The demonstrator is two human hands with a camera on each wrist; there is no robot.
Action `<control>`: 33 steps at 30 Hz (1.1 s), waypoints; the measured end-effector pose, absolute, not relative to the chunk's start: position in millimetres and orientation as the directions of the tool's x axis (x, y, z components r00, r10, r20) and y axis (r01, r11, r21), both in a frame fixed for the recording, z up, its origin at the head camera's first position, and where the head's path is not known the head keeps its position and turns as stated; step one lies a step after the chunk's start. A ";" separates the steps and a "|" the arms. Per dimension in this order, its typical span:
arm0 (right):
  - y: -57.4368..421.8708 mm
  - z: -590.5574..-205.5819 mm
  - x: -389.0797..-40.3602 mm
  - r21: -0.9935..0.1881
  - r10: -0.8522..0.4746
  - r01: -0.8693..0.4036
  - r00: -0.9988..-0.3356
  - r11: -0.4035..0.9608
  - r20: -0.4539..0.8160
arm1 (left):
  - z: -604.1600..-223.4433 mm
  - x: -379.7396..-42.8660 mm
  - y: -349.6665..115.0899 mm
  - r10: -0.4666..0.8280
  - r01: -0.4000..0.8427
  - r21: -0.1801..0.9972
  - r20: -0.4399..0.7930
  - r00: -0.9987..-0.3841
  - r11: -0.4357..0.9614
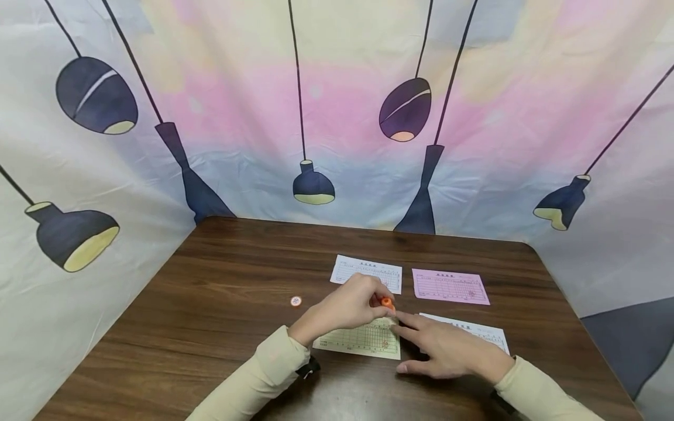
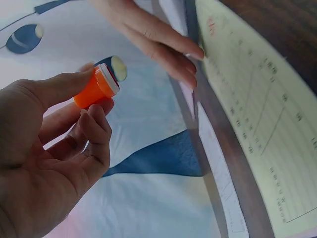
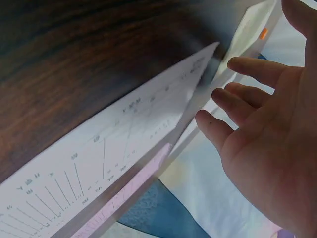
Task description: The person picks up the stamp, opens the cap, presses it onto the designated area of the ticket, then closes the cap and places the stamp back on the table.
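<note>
Pinching orange stamp (image 2: pixel 92 90), red inside white rim (image 2: pixel 107 79): left hand (image 1: pixel 354 305).

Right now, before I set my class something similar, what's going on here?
A person's left hand holds an orange stamp off the table, near a yellow slip bearing a red mark. Their right hand is at that slip's right edge, fingers extended. A pink slip, two white slips and a small disc lie nearby.

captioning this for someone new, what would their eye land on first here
Probably the orange stamp, pinched in the left hand near the yellow slip. Next, the dark lamps printed on the pastel cloth behind the table. Then the pink slip, lying on the table beyond the right hand.
</note>
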State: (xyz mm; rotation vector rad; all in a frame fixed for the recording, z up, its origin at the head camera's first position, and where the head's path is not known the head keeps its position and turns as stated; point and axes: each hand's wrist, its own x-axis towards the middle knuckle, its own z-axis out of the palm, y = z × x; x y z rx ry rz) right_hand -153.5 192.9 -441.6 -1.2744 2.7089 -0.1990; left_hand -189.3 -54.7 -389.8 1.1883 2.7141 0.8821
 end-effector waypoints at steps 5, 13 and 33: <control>198.4 -432.5 -149.6 -0.213 -0.740 -0.717 -0.671 0.664 -0.048 | -382.1 -193.9 -55.9 0.681 0.663 0.530 0.202 -0.704 0.528; 215.6 -420.1 -141.5 -0.238 -0.668 -0.644 -0.744 0.727 -0.024 | -373.2 -198.6 -41.3 0.694 0.696 0.503 0.235 -0.680 0.512; 270.5 -417.7 -115.4 -0.295 -0.493 -0.486 -0.869 0.823 0.056 | -381.9 -203.0 18.9 0.750 0.735 0.494 0.222 -0.623 0.465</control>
